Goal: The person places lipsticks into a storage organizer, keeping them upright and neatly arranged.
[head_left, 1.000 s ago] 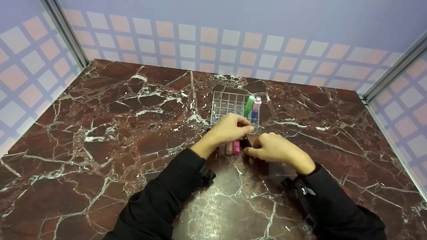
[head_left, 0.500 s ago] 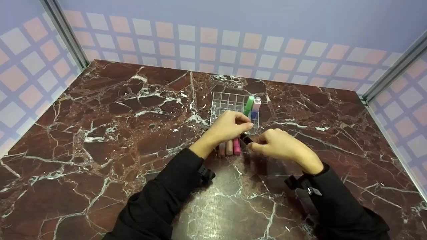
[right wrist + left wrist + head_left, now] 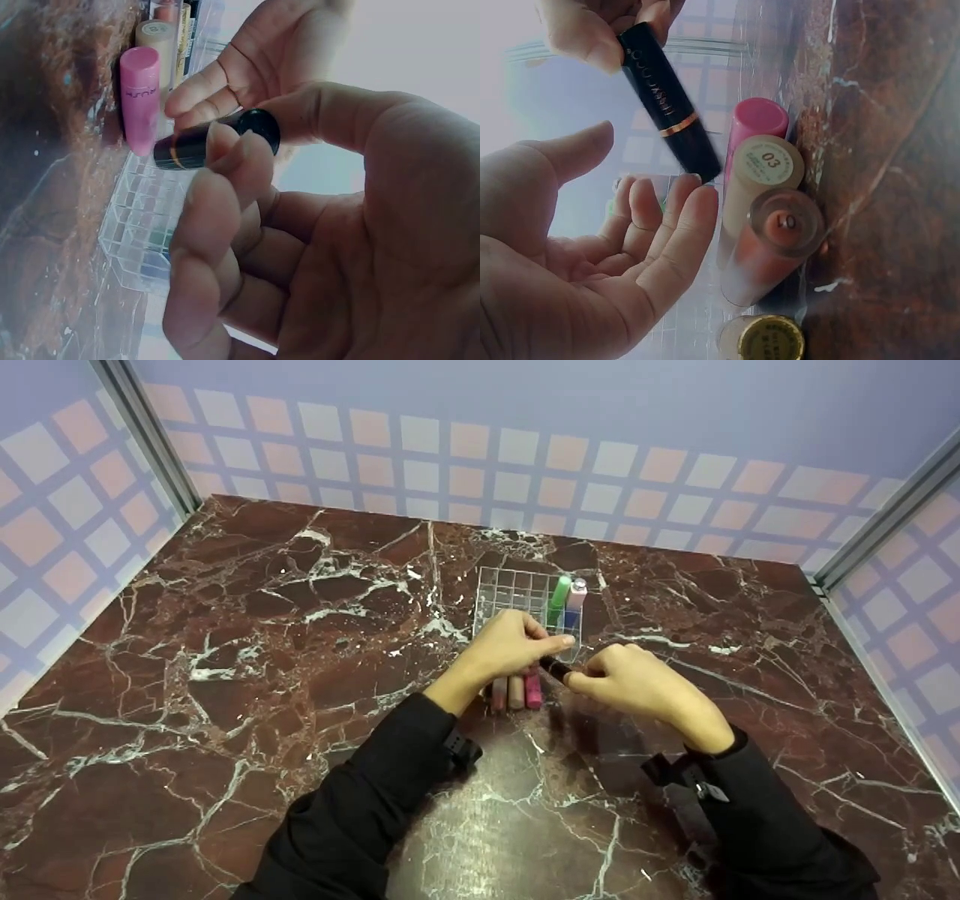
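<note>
My right hand (image 3: 637,682) pinches a black lipstick tube (image 3: 656,86) with a gold band between thumb and fingers, holding it slanted. Its far end reaches the fingertips of my left hand (image 3: 622,247), whose fingers are loosely bent and do not wrap it. Beside them lie several lip tubes: a pink one (image 3: 759,120), a beige one (image 3: 769,161) marked 03, a clear one (image 3: 769,240) with orange-pink colour, and one with a gold cap (image 3: 772,341). In the head view my left hand (image 3: 510,641) covers part of this row.
Just beyond my hands stands a clear compartment organizer (image 3: 514,585). A green tube (image 3: 559,592) and a pink-and-blue tube (image 3: 576,596) stand in its right column. Patterned panels (image 3: 472,457) border the marbled table (image 3: 262,697).
My right hand has shifted slightly right and away from me, tilting the black lipstick tube out from beside the pink one. The left hand has moved only a little.
</note>
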`<state>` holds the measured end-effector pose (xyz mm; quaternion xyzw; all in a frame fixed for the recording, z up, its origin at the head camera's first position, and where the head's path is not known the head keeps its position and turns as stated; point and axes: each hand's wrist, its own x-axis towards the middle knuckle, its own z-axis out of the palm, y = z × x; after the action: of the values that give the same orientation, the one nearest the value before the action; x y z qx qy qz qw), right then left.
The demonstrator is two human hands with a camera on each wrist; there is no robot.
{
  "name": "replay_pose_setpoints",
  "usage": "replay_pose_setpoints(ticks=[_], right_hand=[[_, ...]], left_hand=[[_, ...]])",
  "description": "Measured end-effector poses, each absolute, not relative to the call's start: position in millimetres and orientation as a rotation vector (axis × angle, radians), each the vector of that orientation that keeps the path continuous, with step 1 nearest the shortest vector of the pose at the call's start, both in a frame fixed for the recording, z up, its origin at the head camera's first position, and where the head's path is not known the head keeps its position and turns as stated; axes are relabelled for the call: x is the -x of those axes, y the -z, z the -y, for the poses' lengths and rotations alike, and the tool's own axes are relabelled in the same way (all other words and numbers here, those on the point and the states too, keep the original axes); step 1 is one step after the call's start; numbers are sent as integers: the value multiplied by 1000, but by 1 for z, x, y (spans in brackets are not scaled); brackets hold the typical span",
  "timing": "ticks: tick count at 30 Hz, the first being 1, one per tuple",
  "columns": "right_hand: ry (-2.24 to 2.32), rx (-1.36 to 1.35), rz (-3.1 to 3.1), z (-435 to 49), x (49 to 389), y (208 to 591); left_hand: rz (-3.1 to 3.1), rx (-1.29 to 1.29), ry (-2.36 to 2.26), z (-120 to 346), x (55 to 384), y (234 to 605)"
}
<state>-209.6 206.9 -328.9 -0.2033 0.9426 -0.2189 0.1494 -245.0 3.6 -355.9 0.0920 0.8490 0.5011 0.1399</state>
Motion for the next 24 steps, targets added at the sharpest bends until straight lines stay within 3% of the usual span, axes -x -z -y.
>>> replay_pose_setpoints(ticks=[10,24], right_hand=[[664,630,-2808,-208,206,318],[747,716,-2826,-207,210,323]], left_hand=[[-2452,-244,-1431,-1,246,355],[-2323,-183,-1764,-3,246,354]])
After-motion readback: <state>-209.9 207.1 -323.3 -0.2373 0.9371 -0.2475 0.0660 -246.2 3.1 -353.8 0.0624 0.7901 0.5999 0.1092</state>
